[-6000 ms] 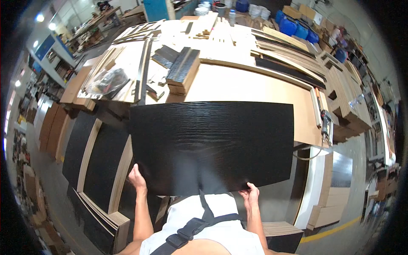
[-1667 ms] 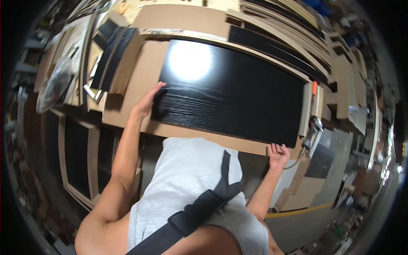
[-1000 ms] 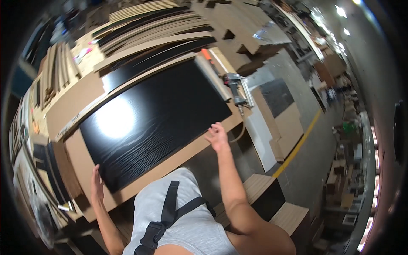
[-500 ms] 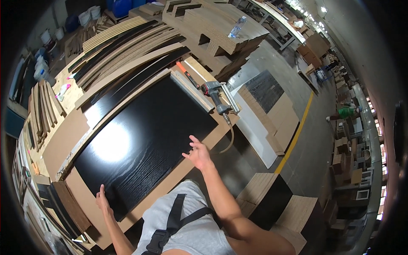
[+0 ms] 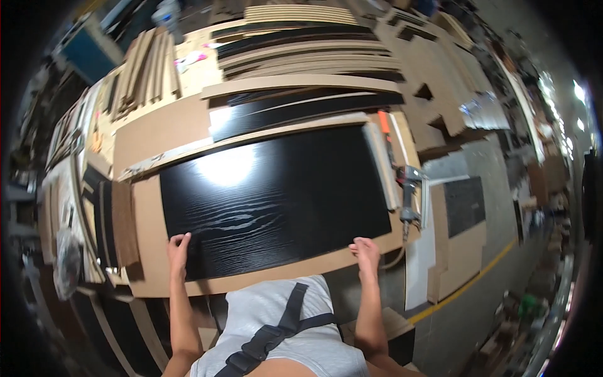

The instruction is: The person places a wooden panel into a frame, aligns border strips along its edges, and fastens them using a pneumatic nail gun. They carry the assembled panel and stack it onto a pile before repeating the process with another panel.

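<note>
— Black panel (image 5: 276, 201): where does it lie?
— Flat on the brown board (image 5: 147, 251) that tops the bench, grain side up, a glare of lamp light near its far edge. Its near edge runs just inside the board's near edge.
— The left hand (image 5: 178, 248)?
— Laid flat on the panel's near left corner, fingers stretched and close together, pointing away from the body.
— And the right hand (image 5: 366, 253)?
— Resting palm down at the near right corner, fingers loosely spread, on the board's rim and touching the panel's edge. It grips nothing.
— What lies beside it?
— A nail gun (image 5: 409, 195) just past the panel's right end, with an orange tool (image 5: 384, 125) beyond it. Strips of black and brown board (image 5: 301, 63) are stacked farther back.
</note>
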A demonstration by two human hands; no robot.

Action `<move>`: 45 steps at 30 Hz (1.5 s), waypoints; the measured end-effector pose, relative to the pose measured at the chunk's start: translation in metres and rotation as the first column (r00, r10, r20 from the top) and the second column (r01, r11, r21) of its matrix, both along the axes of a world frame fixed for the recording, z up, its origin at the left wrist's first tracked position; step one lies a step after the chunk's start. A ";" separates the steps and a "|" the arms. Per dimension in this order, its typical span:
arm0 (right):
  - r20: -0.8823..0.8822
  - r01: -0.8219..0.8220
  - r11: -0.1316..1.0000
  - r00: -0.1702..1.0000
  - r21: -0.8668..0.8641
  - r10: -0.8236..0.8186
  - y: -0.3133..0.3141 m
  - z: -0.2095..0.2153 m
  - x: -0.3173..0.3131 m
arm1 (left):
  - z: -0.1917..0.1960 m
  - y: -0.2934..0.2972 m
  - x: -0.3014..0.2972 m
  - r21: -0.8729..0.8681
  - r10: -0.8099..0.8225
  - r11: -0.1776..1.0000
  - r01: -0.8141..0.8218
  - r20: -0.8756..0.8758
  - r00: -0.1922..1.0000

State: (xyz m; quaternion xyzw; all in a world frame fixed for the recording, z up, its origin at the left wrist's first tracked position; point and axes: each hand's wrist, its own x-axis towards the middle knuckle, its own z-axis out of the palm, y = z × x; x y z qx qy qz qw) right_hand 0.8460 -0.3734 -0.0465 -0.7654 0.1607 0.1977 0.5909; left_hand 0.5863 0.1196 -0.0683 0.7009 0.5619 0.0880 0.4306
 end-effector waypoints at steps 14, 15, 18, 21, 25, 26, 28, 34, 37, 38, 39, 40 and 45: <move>0.501 -0.274 0.581 0.311 -0.767 0.808 0.243 0.005 0.300 | 0.029 -0.104 -0.024 0.171 0.071 0.984 -0.040 -0.178 0.981; 0.453 -0.263 0.518 0.270 -0.814 0.850 0.254 0.002 0.318 | 0.029 -0.108 -0.024 0.156 0.071 0.987 -0.039 -0.201 0.977; 0.183 -0.381 0.263 0.235 -0.886 0.955 0.272 -0.001 0.363 | 0.030 -0.122 -0.022 0.150 0.151 0.981 -0.123 -0.197 0.969; 0.067 -0.391 0.126 0.162 -0.912 0.985 0.289 0.006 0.366 | 0.029 -0.135 -0.029 0.139 0.286 0.955 -0.264 -0.174 0.942; 0.105 -0.348 0.142 0.123 -0.927 0.987 0.292 0.016 0.358 | 0.040 -0.141 -0.021 0.139 0.288 0.955 -0.263 -0.205 0.936; 0.130 -0.348 0.155 0.096 -0.925 0.987 0.288 0.018 0.362 | 0.038 -0.139 -0.020 0.141 0.303 0.950 -0.279 -0.199 0.932; 0.184 -0.377 0.177 0.018 -0.909 0.983 0.289 0.033 0.350 | 0.032 -0.137 -0.027 0.171 0.287 0.952 -0.255 -0.202 0.936; 0.132 -0.467 0.040 -0.165 -0.883 0.978 0.282 0.086 0.262 | 0.020 -0.121 -0.018 0.269 0.308 0.922 -0.278 -0.078 0.948; 0.050 -0.482 -0.069 -0.229 -0.873 0.972 0.289 0.086 0.194 | 0.023 -0.108 -0.013 0.295 0.294 0.914 -0.279 -0.005 0.956; 0.044 -0.478 -0.082 -0.246 -0.874 0.968 0.292 0.076 0.173 | 0.025 -0.103 -0.011 0.323 0.307 0.897 -0.301 0.035 0.951; 0.034 -0.471 -0.093 -0.254 -0.877 0.967 0.293 0.067 0.153 | 0.026 -0.097 -0.010 0.345 0.310 0.883 -0.318 0.079 0.947; 0.052 -0.483 -0.080 -0.254 -0.872 0.966 0.294 0.058 0.136 | 0.024 -0.091 -0.010 0.334 0.305 0.883 -0.331 0.128 0.944; 0.066 -0.504 -0.055 -0.219 -0.862 0.973 0.321 0.034 0.063 | 0.003 -0.065 -0.033 0.338 0.407 0.827 -0.449 0.189 0.894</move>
